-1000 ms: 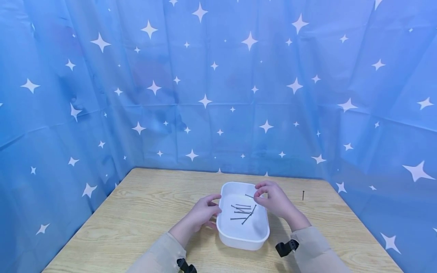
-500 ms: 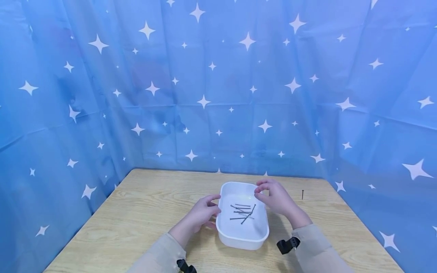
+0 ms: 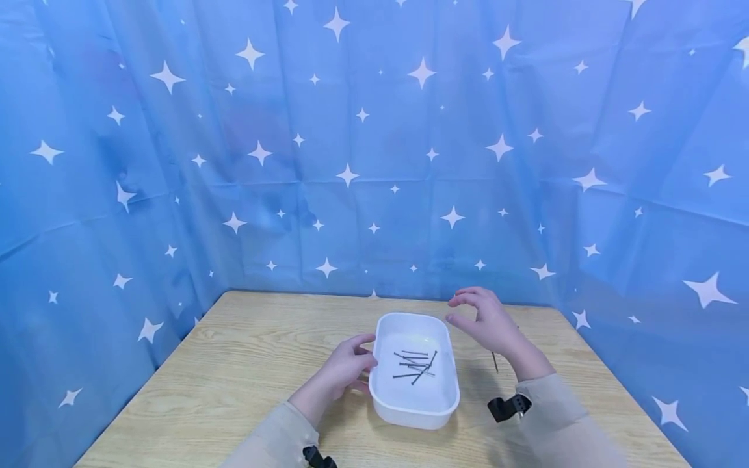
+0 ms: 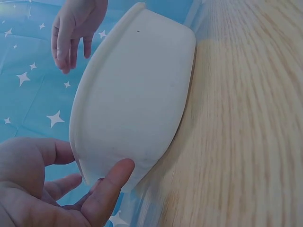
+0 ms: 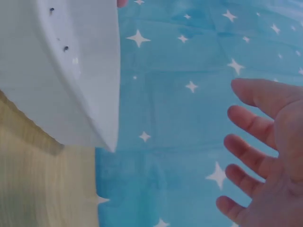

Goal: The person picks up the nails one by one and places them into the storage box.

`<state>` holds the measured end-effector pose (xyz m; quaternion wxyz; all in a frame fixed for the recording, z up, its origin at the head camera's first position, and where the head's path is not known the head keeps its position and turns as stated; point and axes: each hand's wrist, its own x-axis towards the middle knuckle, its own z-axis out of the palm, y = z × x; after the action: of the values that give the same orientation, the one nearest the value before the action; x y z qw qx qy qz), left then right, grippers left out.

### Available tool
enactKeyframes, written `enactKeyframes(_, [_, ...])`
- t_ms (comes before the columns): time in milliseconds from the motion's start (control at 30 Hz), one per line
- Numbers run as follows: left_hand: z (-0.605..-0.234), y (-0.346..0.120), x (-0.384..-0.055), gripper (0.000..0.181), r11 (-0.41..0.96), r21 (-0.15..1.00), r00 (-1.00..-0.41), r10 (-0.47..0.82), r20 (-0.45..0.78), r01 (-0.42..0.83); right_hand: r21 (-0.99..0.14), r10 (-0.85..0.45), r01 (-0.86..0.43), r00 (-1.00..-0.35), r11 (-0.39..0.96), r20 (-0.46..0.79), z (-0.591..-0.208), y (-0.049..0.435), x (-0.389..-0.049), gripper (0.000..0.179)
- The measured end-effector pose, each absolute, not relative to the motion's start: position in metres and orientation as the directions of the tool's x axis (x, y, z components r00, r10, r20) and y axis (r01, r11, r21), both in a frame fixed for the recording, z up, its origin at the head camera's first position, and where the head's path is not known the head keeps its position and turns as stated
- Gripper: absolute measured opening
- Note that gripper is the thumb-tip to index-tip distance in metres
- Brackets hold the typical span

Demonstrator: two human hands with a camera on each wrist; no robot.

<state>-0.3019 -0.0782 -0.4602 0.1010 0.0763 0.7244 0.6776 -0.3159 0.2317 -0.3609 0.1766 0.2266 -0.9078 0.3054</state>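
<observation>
A white plastic tub (image 3: pixel 406 415) stands on the table with several dark nails (image 3: pixel 417 364) lying crossed on its bottom. My left hand (image 3: pixel 341 365) holds the tub's left side: in the left wrist view one finger lies against the outer wall and another digit touches the rim. Beyond the tub's right rim, my right hand (image 3: pixel 490 325) hovers with nothing in it, its fingers spread apart in the right wrist view. A loose nail (image 3: pixel 495 362) lies on the table beside the right forearm. The tip of another nail (image 3: pixel 517 327) shows behind that hand, mostly hidden.
The wooden table (image 3: pixel 251 364) stretches out on both sides of the tub. A blue curtain (image 3: pixel 328 195) with white stars hangs behind and along the sides. Black straps with cameras (image 3: pixel 509 408) sit on both sleeves.
My right hand let a nail drop into the tub, then opened and moved right and away from the rim. A table nail has come into sight by the forearm. My left hand stays put.
</observation>
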Motion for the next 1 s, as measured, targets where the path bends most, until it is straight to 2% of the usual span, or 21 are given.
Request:
enactKeyframes(400, [-0.459,-0.079,-0.301,0.068,0.071,0.997,-0.968,0.245,-0.052,-0.035,-0.5,-0.248,-0.486,-0.848,0.717,0.469,-0.339,0.26,-0.317,0.044])
enactKeyframes(1000, [-0.459,-0.08,-0.299,0.067,0.059,0.997,-0.967,0.247,-0.056,-0.042,-0.496,-0.184,-0.465,-0.838,0.734,0.513,-0.334,0.293,-0.322,0.068])
